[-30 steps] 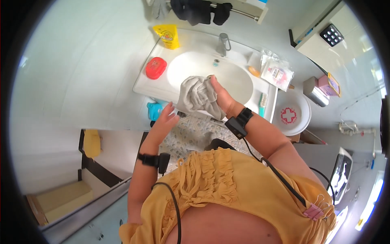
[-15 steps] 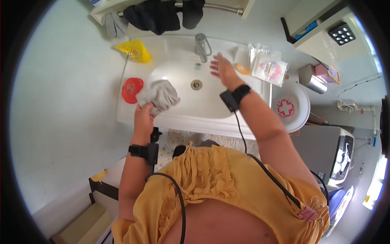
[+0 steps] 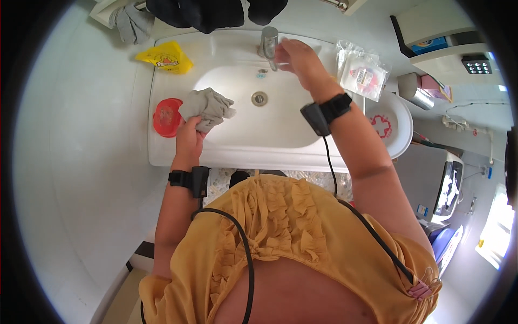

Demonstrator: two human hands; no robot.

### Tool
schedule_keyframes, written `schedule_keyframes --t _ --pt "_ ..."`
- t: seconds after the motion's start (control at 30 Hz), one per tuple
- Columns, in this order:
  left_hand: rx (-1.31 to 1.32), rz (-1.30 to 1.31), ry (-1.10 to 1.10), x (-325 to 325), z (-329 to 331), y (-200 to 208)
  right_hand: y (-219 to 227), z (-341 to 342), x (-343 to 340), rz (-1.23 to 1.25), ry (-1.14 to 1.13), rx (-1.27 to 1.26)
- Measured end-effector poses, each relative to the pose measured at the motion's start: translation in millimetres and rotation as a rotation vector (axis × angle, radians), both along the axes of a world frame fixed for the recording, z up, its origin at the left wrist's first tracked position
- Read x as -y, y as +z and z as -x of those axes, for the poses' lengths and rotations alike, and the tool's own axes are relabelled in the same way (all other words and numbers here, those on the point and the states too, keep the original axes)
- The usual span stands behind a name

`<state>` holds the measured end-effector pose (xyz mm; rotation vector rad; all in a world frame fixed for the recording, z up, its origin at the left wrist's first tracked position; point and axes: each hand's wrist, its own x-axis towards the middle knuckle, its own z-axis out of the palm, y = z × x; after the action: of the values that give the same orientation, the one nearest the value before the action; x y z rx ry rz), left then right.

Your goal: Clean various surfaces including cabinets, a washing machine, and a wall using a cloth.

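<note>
My left hand (image 3: pixel 190 136) is closed on a crumpled light grey cloth (image 3: pixel 206 108), over the left side of the white sink (image 3: pixel 237 135). Just left of the cloth lies a red plastic dish (image 3: pixel 167 117), partly overlapped by it. At the back of the sink, my right hand (image 3: pixel 295 58) has its fingers bent against the looped handle of the silver faucet (image 3: pixel 268 40). No running water shows below the spout. The metal drain (image 3: pixel 259 99) lies uncovered in the basin.
A yellow pouch (image 3: pixel 168 58) sits on the back left rim. Clear plastic packets (image 3: pixel 362 73) lie on the back right rim. Beside the sink stands a white basin (image 3: pixel 402 129) with a red pattern. Black cloths (image 3: pixel 202 13) and a grey cloth (image 3: pixel 131 22) hang above.
My right hand has moved from in front of the faucet up to its handle, its fingers bending. My left hand still holds the grey cloth near the red dish. The view has shifted slightly.
</note>
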<state>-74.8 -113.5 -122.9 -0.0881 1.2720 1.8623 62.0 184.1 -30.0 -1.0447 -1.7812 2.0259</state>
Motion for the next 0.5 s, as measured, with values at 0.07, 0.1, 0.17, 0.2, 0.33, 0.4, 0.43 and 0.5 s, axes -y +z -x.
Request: schedule_keyframes --t 0.07,0.1,0.17,0.2,0.33,0.4,0.43,0.5 --pt "0.016 0.011 -0.021 1.3 6.8 -3.7 -22.7 -5.2 12.7 0.08 -0.135 0.045" --pt "0.033 0.025 -0.033 -0.7 9.5 -4.0 -33.3 -6.9 17.9 0.163 -0.261 0.088" --pt "0.031 0.041 -0.05 -5.0 16.1 -2.9 -45.6 -5.3 24.6 0.453 -0.199 -0.015" --pt "0.034 0.064 -0.054 -6.4 18.3 -2.0 -47.0 -4.0 24.4 0.517 -0.172 -0.102" --pt "-0.009 0.014 -0.081 -13.9 27.4 -4.8 -46.4 3.4 17.8 0.686 -0.161 -0.301" --pt "0.046 0.063 -0.082 -16.9 32.4 -8.4 -39.6 7.6 15.7 0.689 -0.149 -0.306" --pt "0.05 0.068 -0.083 -17.5 33.3 -10.8 -36.1 9.6 14.1 0.689 -0.132 -0.312" --pt "0.044 0.069 -0.116 -26.7 29.5 -8.9 -30.8 9.8 7.4 0.707 -0.137 -0.355"
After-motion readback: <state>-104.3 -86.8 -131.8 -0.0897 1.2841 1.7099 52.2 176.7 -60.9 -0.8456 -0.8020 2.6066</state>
